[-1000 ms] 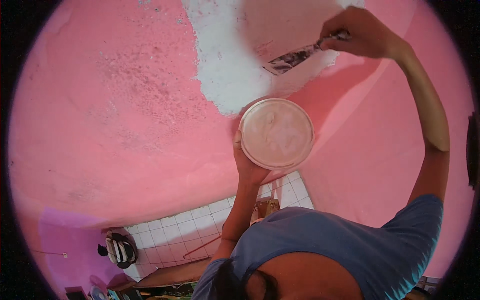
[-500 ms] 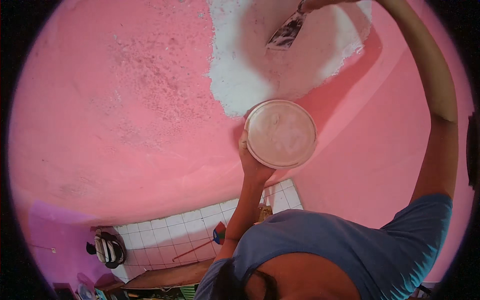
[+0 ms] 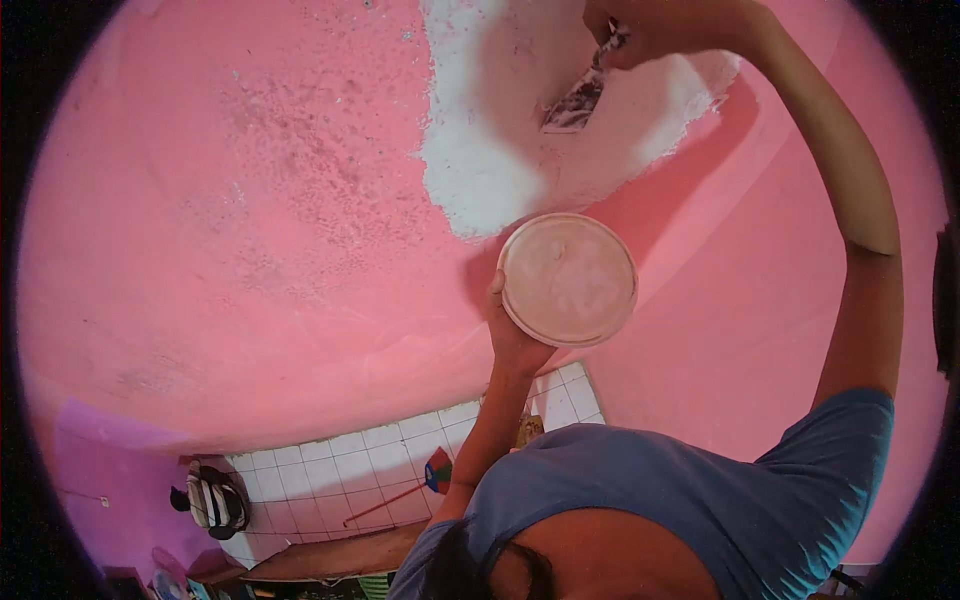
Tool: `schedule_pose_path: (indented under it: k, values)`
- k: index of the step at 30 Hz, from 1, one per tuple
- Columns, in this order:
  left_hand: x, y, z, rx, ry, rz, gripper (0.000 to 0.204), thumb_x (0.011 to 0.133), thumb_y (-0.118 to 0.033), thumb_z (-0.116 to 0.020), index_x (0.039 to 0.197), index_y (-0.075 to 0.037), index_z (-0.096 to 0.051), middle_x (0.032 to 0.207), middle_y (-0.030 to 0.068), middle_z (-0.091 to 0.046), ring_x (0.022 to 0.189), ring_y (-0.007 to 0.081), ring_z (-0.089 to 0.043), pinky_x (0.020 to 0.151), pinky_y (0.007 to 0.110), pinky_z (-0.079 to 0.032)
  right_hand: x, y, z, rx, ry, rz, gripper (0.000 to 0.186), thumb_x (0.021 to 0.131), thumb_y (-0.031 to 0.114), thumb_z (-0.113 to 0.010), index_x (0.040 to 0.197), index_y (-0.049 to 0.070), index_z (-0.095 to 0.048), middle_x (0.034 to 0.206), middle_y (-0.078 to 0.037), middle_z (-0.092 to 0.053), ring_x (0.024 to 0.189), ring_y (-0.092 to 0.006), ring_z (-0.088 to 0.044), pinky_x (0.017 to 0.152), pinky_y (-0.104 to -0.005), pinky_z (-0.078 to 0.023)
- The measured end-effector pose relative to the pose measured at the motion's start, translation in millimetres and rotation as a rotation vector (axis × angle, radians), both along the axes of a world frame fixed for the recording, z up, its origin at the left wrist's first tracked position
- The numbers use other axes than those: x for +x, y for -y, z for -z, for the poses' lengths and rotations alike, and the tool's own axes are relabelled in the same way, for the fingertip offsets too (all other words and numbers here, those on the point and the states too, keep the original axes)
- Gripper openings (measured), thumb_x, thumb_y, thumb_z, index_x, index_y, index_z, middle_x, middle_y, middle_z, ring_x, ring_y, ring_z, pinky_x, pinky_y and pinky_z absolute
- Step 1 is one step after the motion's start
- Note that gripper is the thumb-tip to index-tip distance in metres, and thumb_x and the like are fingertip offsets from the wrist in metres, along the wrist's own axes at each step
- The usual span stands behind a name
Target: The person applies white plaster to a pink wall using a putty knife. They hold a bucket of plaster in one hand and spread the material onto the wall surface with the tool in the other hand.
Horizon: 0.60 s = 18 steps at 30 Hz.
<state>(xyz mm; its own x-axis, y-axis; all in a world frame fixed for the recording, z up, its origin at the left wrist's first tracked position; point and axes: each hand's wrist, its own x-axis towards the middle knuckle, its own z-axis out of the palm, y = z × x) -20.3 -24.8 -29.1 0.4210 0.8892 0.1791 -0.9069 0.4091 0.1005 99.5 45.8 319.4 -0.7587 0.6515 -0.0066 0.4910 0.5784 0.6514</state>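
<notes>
My right hand [image 3: 650, 30], raised at the top, is closed around the handle of a putty knife [image 3: 575, 103]. The knife's smeared blade slants down to the left, its edge at a white patch [image 3: 485, 170] of filler on the pink wall. Below the patch my left hand [image 3: 517, 340] grips a round pale lid [image 3: 568, 280] by its lower left side, thumb at the rim. Smears of pale paste show on the lid's face. The left fingers are hidden behind it.
The pink wall [image 3: 300, 270] has dark, pitted stains left of the patch. White tiles [image 3: 340, 470] run along below. A red-handled tool [image 3: 395, 500] with a coloured head, a dark-and-pale bag [image 3: 215, 500] and a wooden ledge [image 3: 340, 553] lie lower left.
My right hand has come lower into view, and the putty knife has slid down and slightly right across the white patch. The lid in my left hand has shifted slightly down and right.
</notes>
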Motion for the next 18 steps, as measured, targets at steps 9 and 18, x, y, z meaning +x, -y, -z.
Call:
schedule_pose_path:
  k: [9,18]
  values:
    - [-2.2,6.2,-6.5,-0.019,-0.089,-0.047,0.066,0.085,-0.049,-0.045,0.136,-0.010,-0.033,0.138,0.0139,-0.036,0.125,0.0330,-0.038,0.101,0.053,-0.034,-17.4,25.6,-32.5,-0.012,-0.133,0.207,0.021,0.069,0.027,-0.071,0.070,0.006,-0.069,0.061,-0.007,-0.063,0.053,-0.0189,-0.057,0.053,-0.0307,-0.044]
    - [-8.7,5.4,4.1,-0.046,-0.074,-0.048,0.065,0.086,-0.049,-0.043,0.137,-0.010,-0.032,0.139,0.0137,-0.036,0.125,0.0327,-0.038,0.102,0.053,-0.034,1.8,3.4,2.3,0.012,-0.132,0.068,0.021,0.066,0.026,-0.069,0.070,0.006,-0.067,0.060,-0.007,-0.061,0.053,-0.0203,-0.055,0.052,-0.0324,-0.042]
